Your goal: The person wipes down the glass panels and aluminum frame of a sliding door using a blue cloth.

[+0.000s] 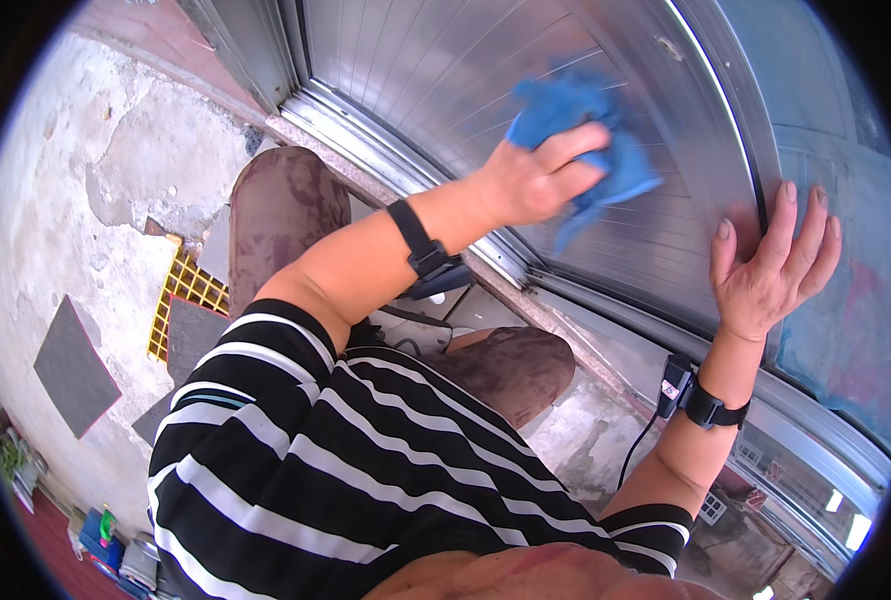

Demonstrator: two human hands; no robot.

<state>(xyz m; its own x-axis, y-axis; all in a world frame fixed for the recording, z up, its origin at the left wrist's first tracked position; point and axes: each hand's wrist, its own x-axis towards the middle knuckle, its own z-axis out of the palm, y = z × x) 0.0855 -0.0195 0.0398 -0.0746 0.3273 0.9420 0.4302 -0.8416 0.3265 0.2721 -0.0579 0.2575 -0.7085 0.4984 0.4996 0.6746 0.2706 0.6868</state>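
Note:
My left hand (546, 176) is bunched around a blue cloth (618, 161), which lies against the ribbed metal panel (430, 82) of a door. The hand and cloth are blurred. To the right, my right hand (772, 262) rests with its fingers spread across the metal door frame (745, 127) and the bluish glass (828, 300) beside it, holding nothing. Each forearm wears a black strap, and a small black device with a cable sits at the right one.
A metal sill track (385, 142) runs below the panel, above a stone threshold (573, 330). My bent knees are close to it. On the worn concrete floor (55, 187) at left lie grey tiles (77, 367) and a yellow grid (190, 281). Assorted items stand at lower left.

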